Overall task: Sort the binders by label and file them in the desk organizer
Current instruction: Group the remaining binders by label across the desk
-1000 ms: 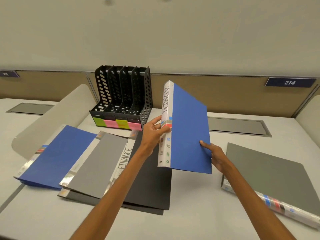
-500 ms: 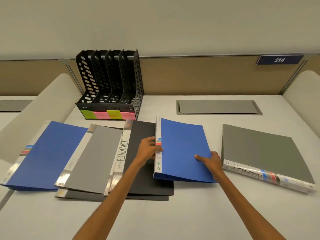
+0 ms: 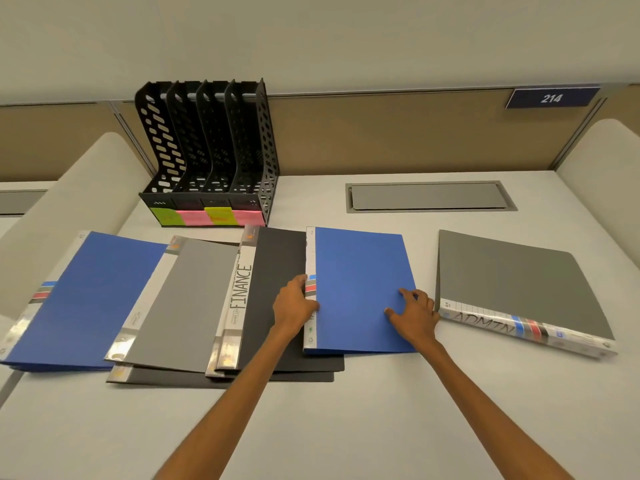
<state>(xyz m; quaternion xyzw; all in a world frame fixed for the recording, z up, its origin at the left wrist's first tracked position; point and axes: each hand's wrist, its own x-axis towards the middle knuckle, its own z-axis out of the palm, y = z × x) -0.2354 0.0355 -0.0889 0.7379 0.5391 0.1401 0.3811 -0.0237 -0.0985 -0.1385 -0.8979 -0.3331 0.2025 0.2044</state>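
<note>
Middle blue binder (image 3: 360,289) lies flat on the desk (image 3: 346,427), cover up. Long axis runs away from the person toward the back partition. Spine is on its left edge, opening edge on the right. Its lower left corner overlaps the dark cover of the FINANCE binder (image 3: 277,265).

Left hand (image 3: 294,304): fingers curled round the blue binder's spine at about mid-length, gripping it. Right hand (image 3: 414,311): fingers spread and straight, laid flat on the cover near its right edge, holding nothing.

Left of the left hand: the FINANCE binder, spine lettering reading up its length, long axis also front to back. Beyond it, a light grey binder (image 3: 194,299) and a second blue binder (image 3: 90,296), fanned and overlapping, both tilted slightly clockwise.

Just right of the right hand: ADMIN binder (image 3: 512,285), grey cover. Its spine faces the person and its long axis runs left to right, sloping down to the right. It lies apart from the blue one.

Beyond the left hand, at the partition: desk organizer (image 3: 211,157), black, four upright slots, green and pink sticky notes (image 3: 207,216) on its front. No binder shows in any slot.

Beyond the right hand: a grey hatch (image 3: 429,196) set in the desk, and a number plate (image 3: 550,98) reading 214.
</note>
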